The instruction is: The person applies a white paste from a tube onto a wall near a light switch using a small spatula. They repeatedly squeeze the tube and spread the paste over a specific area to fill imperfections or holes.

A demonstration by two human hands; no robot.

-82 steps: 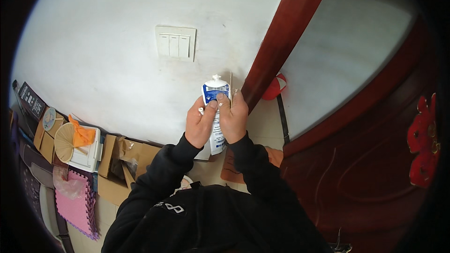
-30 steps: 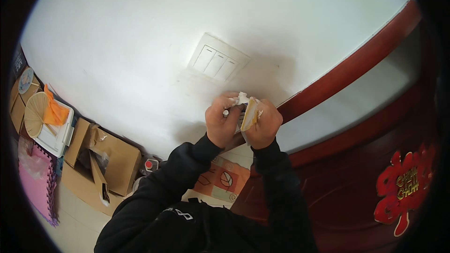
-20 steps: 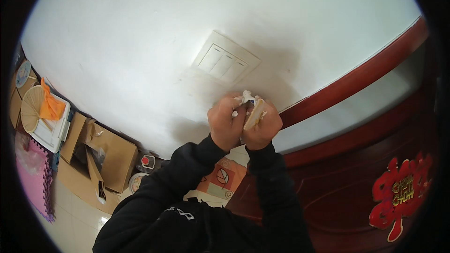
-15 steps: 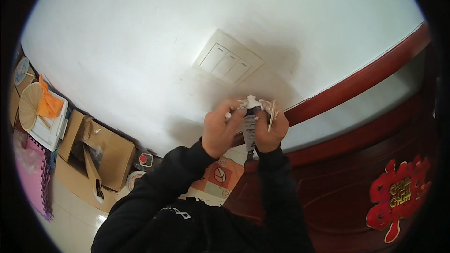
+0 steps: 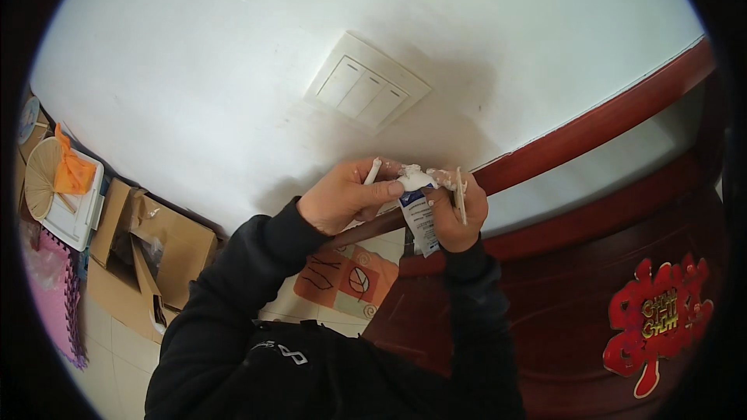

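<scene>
Below wall switch (image 5: pixel 366 92) | both hands: left hand (image 5: pixel 342 198), right hand (image 5: pixel 455 214) | closed round tube (image 5: pixel 420 214)

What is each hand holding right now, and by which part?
The right hand grips the white-and-blue tube around its body, plus a thin flat scraper. The left hand pinches the tube's smeared top end and holds a small white stick.

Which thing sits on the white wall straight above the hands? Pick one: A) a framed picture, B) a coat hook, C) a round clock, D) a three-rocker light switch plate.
D: a cream three-rocker light switch plate is fixed to the white wall above the left hand and right hand.
</scene>
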